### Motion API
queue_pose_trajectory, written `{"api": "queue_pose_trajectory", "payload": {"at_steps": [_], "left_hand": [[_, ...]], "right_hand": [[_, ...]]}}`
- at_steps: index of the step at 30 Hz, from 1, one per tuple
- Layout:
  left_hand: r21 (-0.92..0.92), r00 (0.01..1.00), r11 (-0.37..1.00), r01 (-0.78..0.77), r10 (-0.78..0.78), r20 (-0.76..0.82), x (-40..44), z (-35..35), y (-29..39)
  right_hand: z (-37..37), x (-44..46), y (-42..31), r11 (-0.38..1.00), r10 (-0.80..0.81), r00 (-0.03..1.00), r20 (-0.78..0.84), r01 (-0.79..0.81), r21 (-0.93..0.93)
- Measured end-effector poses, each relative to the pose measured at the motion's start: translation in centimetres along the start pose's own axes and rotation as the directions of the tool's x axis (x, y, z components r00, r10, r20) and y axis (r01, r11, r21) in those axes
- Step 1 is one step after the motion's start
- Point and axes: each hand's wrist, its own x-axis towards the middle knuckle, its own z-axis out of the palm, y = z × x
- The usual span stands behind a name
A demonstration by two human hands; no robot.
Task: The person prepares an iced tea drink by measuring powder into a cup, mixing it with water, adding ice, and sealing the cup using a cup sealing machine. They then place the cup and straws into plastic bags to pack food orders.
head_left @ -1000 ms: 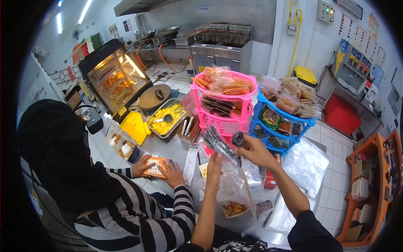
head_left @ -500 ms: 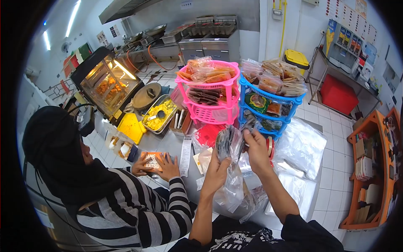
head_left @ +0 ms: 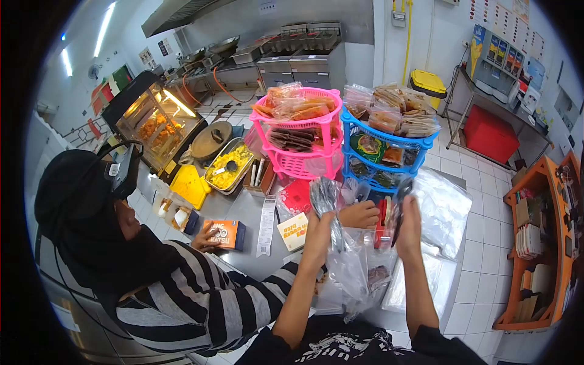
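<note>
My left hand (head_left: 318,236) is closed around a bundle of dark, slim pieces that look like plastic cutlery (head_left: 327,201). A clear plastic bag (head_left: 353,274) hangs below it. My right hand (head_left: 410,226) stands apart to the right, gripping a dark, spoon-like piece (head_left: 399,210) in clear wrap, partly blurred. Between my hands, a co-worker's hand (head_left: 360,215) reaches in beside a red object (head_left: 383,224) whose kind I cannot make out. The co-worker's other hand (head_left: 205,237) rests on an orange printed box (head_left: 225,234).
A pink basket rack (head_left: 298,163) and a blue one (head_left: 389,129) hold sauce packets. Clear plastic bags (head_left: 441,213) lie at right. Left are a receipt (head_left: 266,225), a small printed card (head_left: 293,231), a tray of yellow food (head_left: 230,176) and a lit food warmer (head_left: 155,125).
My right hand has moved right, away from the bundle, with a dark piece in it. The co-worker's arm has stretched across under mine toward the red object, leaving one hand on the box.
</note>
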Motion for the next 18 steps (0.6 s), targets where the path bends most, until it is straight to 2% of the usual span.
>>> {"api": "queue_pose_trajectory", "payload": {"at_steps": [1,3,4,6,8,10,11,12,13,15,16,18], "left_hand": [[-0.069,1.0,0.998,0.005,-0.004,0.012,-0.6,1.1,0.5],[-0.201,0.999,0.979,0.027,-0.02,0.039,-3.8,3.6,2.4],[-0.243,0.994,0.97,-0.016,0.042,0.102,-5.0,4.4,2.7],[-0.239,0.986,0.971,-0.029,0.067,0.155,-6.7,5.2,3.2],[-0.265,0.981,0.963,-0.042,0.091,0.174,-7.4,4.8,3.4],[0.039,0.965,0.972,-0.232,0.225,0.135,-8.3,3.4,3.4],[0.197,0.946,0.928,-0.317,0.297,0.128,-8.8,2.7,3.4],[0.161,0.962,0.951,-0.264,0.248,0.11,-9.9,2.0,3.5],[0.23,0.967,0.945,-0.231,0.199,0.156,-11.3,1.2,3.7],[0.368,0.968,0.914,-0.169,0.084,0.236,-13.9,0.2,4.6],[0.386,0.929,0.873,-0.3,0.176,0.325,-14.6,0.0,5.3],[0.378,0.791,0.741,-0.555,0.33,0.515,-15.5,-0.3,7.0]], "right_hand": [[-0.2,-1.2,-0.2,0.991,0.119,0.989,0.082,-0.114,-0.064],[2.0,-4.3,-2.5,0.952,0.034,0.959,0.282,0.055,-0.301],[2.4,-5.0,-3.1,0.914,0.003,0.925,0.379,0.152,-0.376],[2.8,-5.7,-4.2,0.803,-0.02,0.823,0.567,0.351,-0.481],[2.9,-5.1,-5.9,0.81,0.035,0.836,0.547,0.296,-0.506],[2.7,-3.0,-6.1,0.816,-0.003,0.846,0.533,0.31,-0.488],[2.7,-1.0,-6.7,0.638,-0.018,0.833,0.553,0.435,-0.635],[3.3,0.7,-8.0,0.547,0.014,0.856,0.517,0.427,-0.72],[3.9,3.1,-7.3,0.505,-0.125,0.786,0.605,0.575,-0.643],[6.5,7.5,-6.7,0.221,0.039,0.724,0.689,0.666,-0.712],[7.6,9.9,-4.3,0.072,0.052,0.649,0.759,0.755,-0.651],[11.0,13.3,1.2,-0.117,0.125,0.585,0.802,0.811,-0.573]]}}
